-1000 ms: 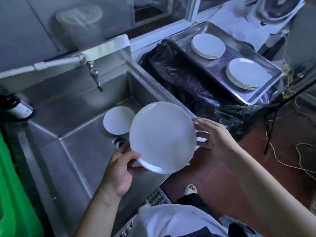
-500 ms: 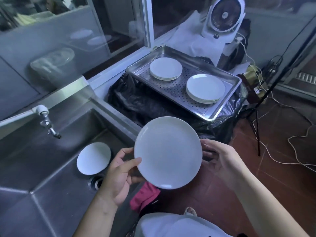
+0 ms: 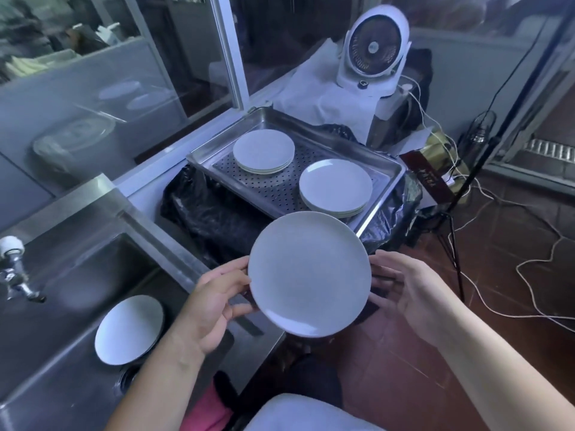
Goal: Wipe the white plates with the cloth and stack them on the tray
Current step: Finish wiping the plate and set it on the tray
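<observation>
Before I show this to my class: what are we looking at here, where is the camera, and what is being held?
No machine here: a person's two bare hands, filmed by a camera worn on the head, looking down. The left hand and right hand hold a white plate by its edges. Beyond it, a metal tray carries two plate stacks, the far stack and the near stack. Another plate lies in the steel sink at left. A small fan stands behind the tray.
</observation>
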Demonstrator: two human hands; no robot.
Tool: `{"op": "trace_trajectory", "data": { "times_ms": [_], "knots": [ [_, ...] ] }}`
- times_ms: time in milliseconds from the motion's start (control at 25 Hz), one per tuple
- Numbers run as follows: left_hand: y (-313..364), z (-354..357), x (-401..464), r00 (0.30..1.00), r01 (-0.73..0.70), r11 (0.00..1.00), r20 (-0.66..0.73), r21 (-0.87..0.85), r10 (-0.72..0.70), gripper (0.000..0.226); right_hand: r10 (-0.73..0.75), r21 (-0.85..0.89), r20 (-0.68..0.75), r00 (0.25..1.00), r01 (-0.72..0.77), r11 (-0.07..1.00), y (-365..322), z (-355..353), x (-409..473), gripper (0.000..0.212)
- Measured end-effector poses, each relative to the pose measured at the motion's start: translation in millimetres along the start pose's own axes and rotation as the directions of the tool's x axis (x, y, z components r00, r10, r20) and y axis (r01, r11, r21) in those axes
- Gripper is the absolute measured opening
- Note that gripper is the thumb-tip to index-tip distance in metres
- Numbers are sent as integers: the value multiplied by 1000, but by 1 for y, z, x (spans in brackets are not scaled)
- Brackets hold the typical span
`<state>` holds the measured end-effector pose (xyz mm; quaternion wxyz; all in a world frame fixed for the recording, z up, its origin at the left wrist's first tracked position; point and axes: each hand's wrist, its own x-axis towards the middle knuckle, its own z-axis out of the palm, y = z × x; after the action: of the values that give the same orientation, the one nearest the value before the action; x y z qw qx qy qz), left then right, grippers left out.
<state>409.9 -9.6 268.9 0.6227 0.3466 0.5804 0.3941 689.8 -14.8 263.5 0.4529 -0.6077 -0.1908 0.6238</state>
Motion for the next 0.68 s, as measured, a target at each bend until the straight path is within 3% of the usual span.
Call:
{"op": "trace_trajectory", "data": {
  "times_ms": [280, 440, 680],
  "knots": [
    [38, 24, 102, 996, 28, 998, -81, 50, -24, 39, -56, -184, 58, 997, 65, 981, -83, 18, 100, 15],
    [61, 35, 181, 988, 42, 998, -148, -41, -48, 37, 7, -397, 120, 993, 41, 917, -140, 55, 197, 25],
    [100, 27, 283, 967, 32, 995, -249, -91, -54, 31, 96, -490, 191, 977, 11, 872, -203, 137, 314, 24]
  ]
}}
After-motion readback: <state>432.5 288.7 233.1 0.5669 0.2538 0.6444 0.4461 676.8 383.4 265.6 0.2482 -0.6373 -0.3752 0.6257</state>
